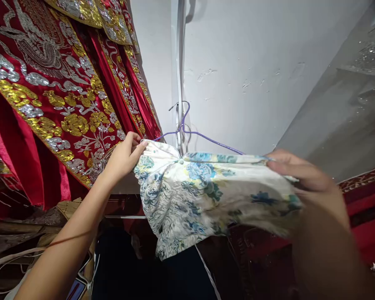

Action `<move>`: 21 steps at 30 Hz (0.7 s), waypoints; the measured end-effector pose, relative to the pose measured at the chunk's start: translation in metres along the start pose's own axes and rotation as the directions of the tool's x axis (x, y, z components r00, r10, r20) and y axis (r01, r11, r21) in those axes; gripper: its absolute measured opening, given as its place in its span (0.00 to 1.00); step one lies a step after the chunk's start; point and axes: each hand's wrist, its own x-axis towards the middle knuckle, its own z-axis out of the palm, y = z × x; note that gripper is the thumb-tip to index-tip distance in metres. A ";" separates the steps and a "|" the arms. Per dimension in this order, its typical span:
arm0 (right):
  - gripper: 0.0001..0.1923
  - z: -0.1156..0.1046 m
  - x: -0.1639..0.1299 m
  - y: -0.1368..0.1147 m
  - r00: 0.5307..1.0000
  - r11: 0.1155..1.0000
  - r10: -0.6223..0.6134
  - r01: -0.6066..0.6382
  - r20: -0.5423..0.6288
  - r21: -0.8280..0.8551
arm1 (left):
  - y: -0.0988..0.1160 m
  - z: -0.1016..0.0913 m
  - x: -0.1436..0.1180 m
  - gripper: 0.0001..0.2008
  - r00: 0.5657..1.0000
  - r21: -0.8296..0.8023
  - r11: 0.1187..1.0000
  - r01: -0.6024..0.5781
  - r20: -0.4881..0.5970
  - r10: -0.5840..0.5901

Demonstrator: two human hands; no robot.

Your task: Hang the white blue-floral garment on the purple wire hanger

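A white garment with blue and green flowers and a small button at its top edge is stretched between my hands. Whether it is a skirt or a top I cannot tell. My left hand pinches its gathered upper left corner. The upper right edge is gripped by my right hand, which is slightly blurred. A purple hanger rises behind the garment, its hook at the white upright pole. The lower part of the hanger is hidden by the cloth.
Red cloth embroidered in gold and silver hangs at the left. A pale wall stands behind the pole. At the lower left are a phone-like device and pale cords. More red cloth shows at the right edge.
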 end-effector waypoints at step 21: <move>0.16 0.142 -0.027 -0.039 0.718 0.934 -0.348 0.208 0.602 0.292 | 0.054 0.001 -0.047 0.22 0.921 -0.702 0.706 0.096 0.332 0.205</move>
